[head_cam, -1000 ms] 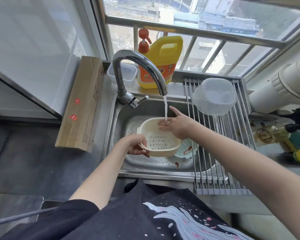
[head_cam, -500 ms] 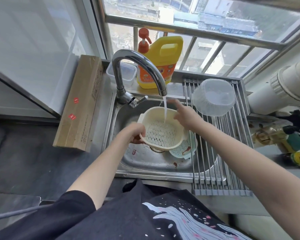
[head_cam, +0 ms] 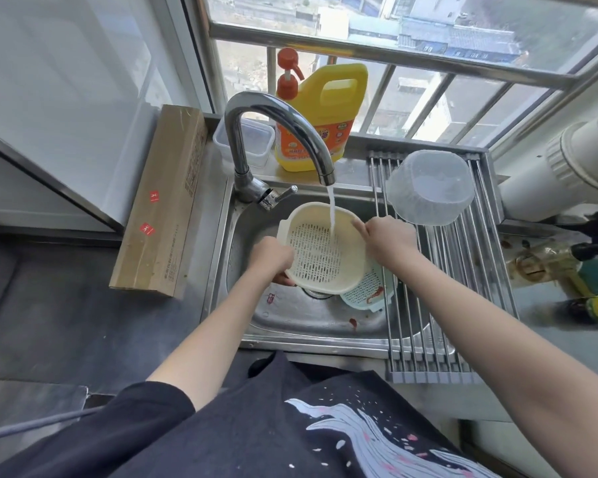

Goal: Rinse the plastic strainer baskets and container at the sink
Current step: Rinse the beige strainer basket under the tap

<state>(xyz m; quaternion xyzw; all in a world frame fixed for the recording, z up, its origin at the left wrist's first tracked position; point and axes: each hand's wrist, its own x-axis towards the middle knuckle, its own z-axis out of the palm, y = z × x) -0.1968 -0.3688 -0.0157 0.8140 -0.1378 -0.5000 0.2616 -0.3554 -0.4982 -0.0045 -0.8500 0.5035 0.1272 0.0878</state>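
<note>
A cream strainer basket [head_cam: 320, 251] is tilted up under the running stream from the tap [head_cam: 283, 132], over the steel sink [head_cam: 290, 315]. My left hand [head_cam: 271, 258] grips its near left rim. My right hand [head_cam: 387, 238] holds the right rim, forefinger along the edge. A pale green strainer basket [head_cam: 368, 291] with red stains lies on the sink floor, partly under the cream one. A clear plastic container [head_cam: 430, 186] rests upside down on the roll-up drying rack [head_cam: 442, 288].
A yellow detergent jug [head_cam: 320, 113] with an orange pump and a small clear box [head_cam: 247, 143] stand behind the tap. A long cardboard box [head_cam: 161, 201] lies left of the sink. Bottles [head_cam: 567, 270] crowd the right counter under a white pipe [head_cam: 573, 157].
The cream basket has been lifted and tilted so water runs onto its inside. My right hand moved from inside the basket to its right rim.
</note>
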